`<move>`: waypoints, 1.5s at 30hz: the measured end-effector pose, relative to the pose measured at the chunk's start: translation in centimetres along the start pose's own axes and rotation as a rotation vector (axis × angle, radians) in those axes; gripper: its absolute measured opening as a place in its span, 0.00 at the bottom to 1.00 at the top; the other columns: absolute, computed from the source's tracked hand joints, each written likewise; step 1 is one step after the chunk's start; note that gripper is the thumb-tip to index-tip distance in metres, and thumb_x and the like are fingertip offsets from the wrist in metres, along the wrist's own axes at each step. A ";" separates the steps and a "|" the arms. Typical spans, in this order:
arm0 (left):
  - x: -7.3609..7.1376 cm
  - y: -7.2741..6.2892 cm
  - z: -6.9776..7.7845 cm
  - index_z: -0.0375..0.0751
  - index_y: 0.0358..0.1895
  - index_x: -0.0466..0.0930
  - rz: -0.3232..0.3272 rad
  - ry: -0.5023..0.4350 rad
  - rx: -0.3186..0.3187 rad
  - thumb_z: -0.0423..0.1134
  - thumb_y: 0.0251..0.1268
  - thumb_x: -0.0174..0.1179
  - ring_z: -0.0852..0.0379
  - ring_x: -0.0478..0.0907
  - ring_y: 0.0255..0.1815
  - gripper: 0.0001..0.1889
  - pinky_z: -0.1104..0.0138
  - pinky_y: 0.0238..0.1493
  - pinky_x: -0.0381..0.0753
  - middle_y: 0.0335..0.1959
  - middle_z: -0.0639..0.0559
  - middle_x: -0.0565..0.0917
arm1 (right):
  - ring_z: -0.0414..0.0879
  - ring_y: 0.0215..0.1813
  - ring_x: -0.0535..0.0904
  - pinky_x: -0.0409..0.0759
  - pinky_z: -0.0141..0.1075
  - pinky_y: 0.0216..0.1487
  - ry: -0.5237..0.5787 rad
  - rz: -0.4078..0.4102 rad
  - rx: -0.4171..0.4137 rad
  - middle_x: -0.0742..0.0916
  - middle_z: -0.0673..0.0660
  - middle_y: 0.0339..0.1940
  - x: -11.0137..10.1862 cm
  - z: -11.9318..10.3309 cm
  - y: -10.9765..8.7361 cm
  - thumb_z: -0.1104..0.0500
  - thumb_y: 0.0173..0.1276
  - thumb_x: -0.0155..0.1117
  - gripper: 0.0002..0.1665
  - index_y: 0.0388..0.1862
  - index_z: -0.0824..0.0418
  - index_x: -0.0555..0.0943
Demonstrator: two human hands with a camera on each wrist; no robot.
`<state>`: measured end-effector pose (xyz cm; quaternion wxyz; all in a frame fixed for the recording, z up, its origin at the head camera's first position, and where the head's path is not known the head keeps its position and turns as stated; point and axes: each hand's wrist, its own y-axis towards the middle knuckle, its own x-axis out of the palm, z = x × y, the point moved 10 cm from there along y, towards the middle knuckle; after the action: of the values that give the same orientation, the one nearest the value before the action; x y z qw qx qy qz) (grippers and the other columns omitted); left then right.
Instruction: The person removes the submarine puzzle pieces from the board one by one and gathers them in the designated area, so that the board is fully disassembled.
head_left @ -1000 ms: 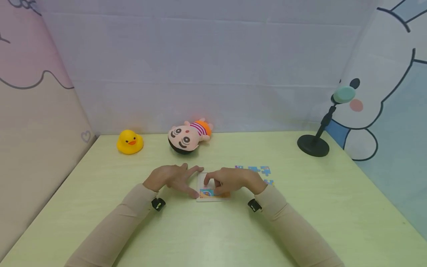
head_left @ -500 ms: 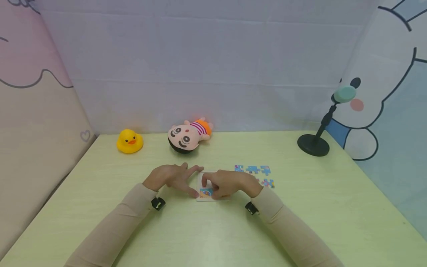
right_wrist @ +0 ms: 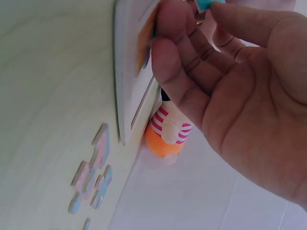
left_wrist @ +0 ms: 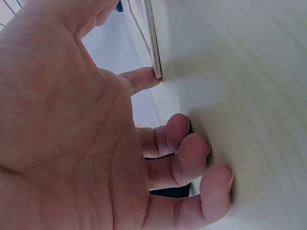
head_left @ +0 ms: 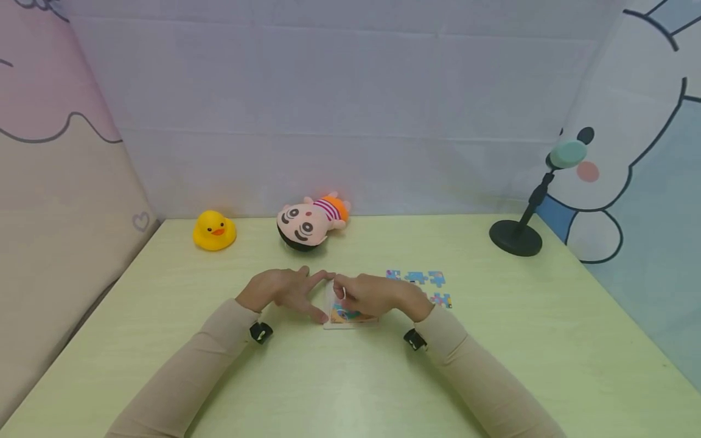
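A flat white puzzle board [head_left: 335,326] lies on the table, with a colourful picture section [head_left: 341,314] in its lower part. My left hand [head_left: 287,293] is spread at the board's left side, index finger and thumb at its two left corners. In the left wrist view, the index fingertip [left_wrist: 146,78] touches the board's edge and the other fingers rest loosely bent. My right hand [head_left: 378,295] is over the board. Thumb and index finger pinch a teal puzzle piece [right_wrist: 205,4], seen in the right wrist view, while its other fingertips come right at the board's surface.
Several loose puzzle pieces [head_left: 436,278] lie right of the board. Behind are a yellow toy duck [head_left: 214,231] and a doll [head_left: 306,225] lying on its side. A black stand [head_left: 516,237] with a mint-coloured round head is at the back right.
My right hand has shifted slightly over the board, and its fingertips now stand a little higher. More of the picture shows, at a different slant. My left hand stays in place.
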<state>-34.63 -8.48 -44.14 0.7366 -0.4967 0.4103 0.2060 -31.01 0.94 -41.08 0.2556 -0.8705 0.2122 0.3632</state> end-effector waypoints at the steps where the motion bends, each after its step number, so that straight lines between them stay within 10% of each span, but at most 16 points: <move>1: 0.0 0.0 -0.1 0.65 0.79 0.47 0.003 0.005 -0.001 0.74 0.54 0.62 0.49 0.77 0.35 0.52 0.59 0.33 0.77 0.61 0.39 0.68 | 0.39 0.18 0.70 0.71 0.30 0.30 0.013 -0.005 0.000 0.74 0.49 0.22 0.0 -0.1 0.0 0.64 0.80 0.49 0.03 0.45 0.56 0.67; 21: -0.3 0.0 -0.1 0.68 0.80 0.45 0.008 0.004 -0.001 0.75 0.54 0.61 0.48 0.76 0.41 0.52 0.57 0.37 0.76 0.65 0.38 0.66 | 0.40 0.25 0.70 0.71 0.33 0.32 0.017 0.032 0.042 0.76 0.49 0.27 -4.0 2.1 -4.8 0.62 0.79 0.54 0.06 0.38 0.57 0.70; 45: -0.1 0.0 0.0 0.66 0.80 0.46 -0.013 -0.021 -0.004 0.74 0.54 0.62 0.45 0.74 0.46 0.52 0.58 0.36 0.75 0.70 0.37 0.63 | 0.38 0.25 0.68 0.68 0.31 0.27 -0.070 -0.005 0.151 0.78 0.48 0.29 -2.5 5.3 -6.6 0.65 0.73 0.56 0.05 0.35 0.58 0.76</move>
<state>-34.63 -8.44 -44.08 0.7410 -0.4986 0.3990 0.2074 -31.74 9.72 -40.56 0.3285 -0.8361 0.2275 0.3759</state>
